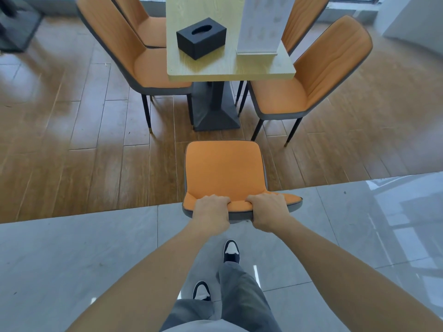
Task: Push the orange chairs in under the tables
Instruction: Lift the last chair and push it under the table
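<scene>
An orange chair (225,171) with a grey shell stands right in front of me, its seat facing the light wood table (230,68). My left hand (211,212) and my right hand (269,212) both grip the top edge of its backrest, fingers curled over the front. The chair's front edge sits a short gap away from the table's dark pedestal base (215,111). Two more orange chairs flank the table, one on the left (134,56) and one on the right (311,75), with further chairs behind them.
A black tissue box (201,38) and a standing menu card (261,25) are on the table. The floor changes from grey tile under my feet to wood planks under the chairs. A dark stand (16,27) sits at the far left.
</scene>
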